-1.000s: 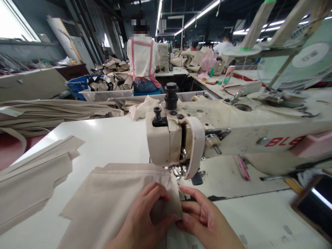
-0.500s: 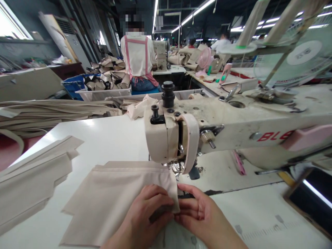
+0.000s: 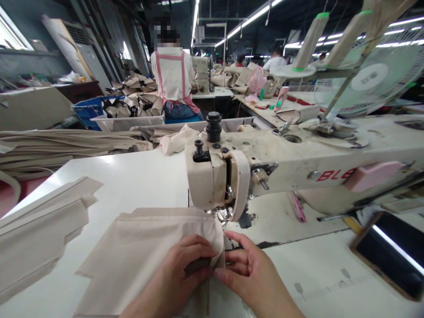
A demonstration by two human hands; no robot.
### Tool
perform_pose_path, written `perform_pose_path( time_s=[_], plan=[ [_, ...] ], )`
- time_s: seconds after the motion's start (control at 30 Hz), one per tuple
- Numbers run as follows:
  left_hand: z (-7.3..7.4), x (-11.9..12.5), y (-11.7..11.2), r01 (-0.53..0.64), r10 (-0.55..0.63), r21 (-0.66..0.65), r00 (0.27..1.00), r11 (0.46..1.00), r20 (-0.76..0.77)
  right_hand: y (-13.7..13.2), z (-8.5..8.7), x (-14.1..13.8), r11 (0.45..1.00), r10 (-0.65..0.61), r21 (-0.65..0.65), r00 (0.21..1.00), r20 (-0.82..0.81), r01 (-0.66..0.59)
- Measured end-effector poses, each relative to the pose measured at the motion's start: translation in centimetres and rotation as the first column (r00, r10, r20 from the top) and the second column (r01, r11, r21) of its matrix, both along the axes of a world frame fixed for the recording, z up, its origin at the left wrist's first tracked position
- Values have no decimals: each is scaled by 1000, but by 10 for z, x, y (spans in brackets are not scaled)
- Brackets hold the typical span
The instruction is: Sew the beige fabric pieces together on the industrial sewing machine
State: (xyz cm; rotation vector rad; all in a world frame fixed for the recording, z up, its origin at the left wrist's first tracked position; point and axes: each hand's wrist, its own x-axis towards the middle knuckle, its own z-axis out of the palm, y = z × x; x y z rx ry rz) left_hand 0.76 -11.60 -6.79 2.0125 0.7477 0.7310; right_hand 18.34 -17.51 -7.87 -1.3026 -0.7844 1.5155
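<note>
From where I stand, a beige fabric panel (image 3: pixel 142 251) lies at lower centre of the frame, smooth and softly creased, with a stitched seam along its upper edge and its right corner beneath the sewing machine's presser foot (image 3: pixel 223 215). The left hand (image 3: pixel 185 265) arches over it, grip closed on the curling right edge; the right hand (image 3: pixel 245 265) has its grip clamped on that same edge, forefinger stretched toward the foot. The sewing machine (image 3: pixel 212 181) is scuffed cream metal with black knobs. At left, flat, step-cut fabric pieces (image 3: pixel 43 234) overlap on the glossy white surface (image 3: pixel 132 176). A dark, glassy rectangular phone (image 3: pixel 394 251) sits at lower right.
</note>
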Motion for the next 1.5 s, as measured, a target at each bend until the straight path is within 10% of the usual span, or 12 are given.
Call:
perform_pose_path(
  time_s=[0.27,0.43,0.87,1.07,1.13,1.2,1.33,1.5],
  plan=[
    [-3,19,-22,-222,241,328,970,918,-18,2,4,-1,988,85,-120,993,-77,-94],
    [-2,17,-21,-114,125,614,992,781,24,-4,15,-1,976,113,-176,988,-109,-131],
    [3,15,-18,2,113,773,989,634,-96,-7,7,3,987,88,-103,948,-306,-125],
    [4,15,-21,-19,135,688,984,726,-115,-18,-3,10,987,91,113,976,198,-115],
    [3,14,-24,3,105,710,989,705,-109,-17,-3,16,920,-73,361,839,539,-151],
    [3,12,-24,41,53,710,993,703,-110,-10,0,24,741,-190,539,645,740,-400],
    [8,5,-5,47,97,564,970,824,-222,9,6,31,389,-209,510,466,860,-767],
    [6,-8,33,125,125,514,897,849,-425,16,4,27,330,-274,511,438,856,-793]
  ],
)
